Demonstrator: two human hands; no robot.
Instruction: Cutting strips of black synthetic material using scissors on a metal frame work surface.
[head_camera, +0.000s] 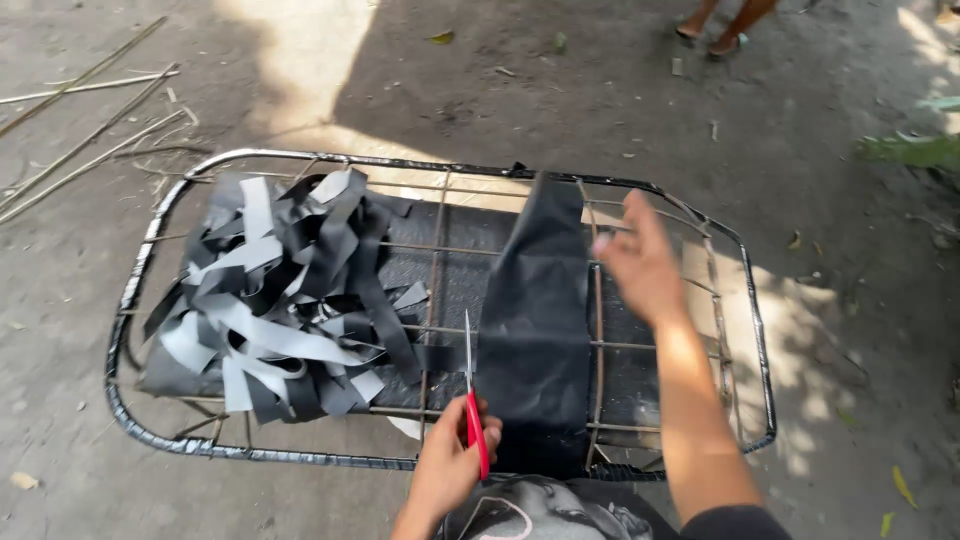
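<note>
The left hand (450, 465) is closed around the red handles of a pair of scissors (472, 400). The thin metal blades point straight up, away from the person, and look closed together. The scissors sit just beside the left edge of a long black sheet (535, 320). The sheet is dark and a bit shiny, like thin rubber or plastic. It lies flat over a metal frame (140, 290) made of bent bars with thin cross rods. The sheet is wide at the near end, close to the person, and gets narrower toward the far end, where its tip reaches the back bar of the frame. The right hand (640, 262) is open, with the fingers spread and a little blurry. It hovers just beside the right edge of the sheet, near its far end, and I cannot tell if it touches the sheet. The two hands are well apart, one on each side of the sheet. On the left part of the frame lies a messy pile of cut strips (285, 295), black and grey, all crossing over each other. The frame stands on bare dirt ground (850, 330). Some thin sticks (80, 130) lie on the ground at the far left. Another person's feet (720, 25) show at the top.
</note>
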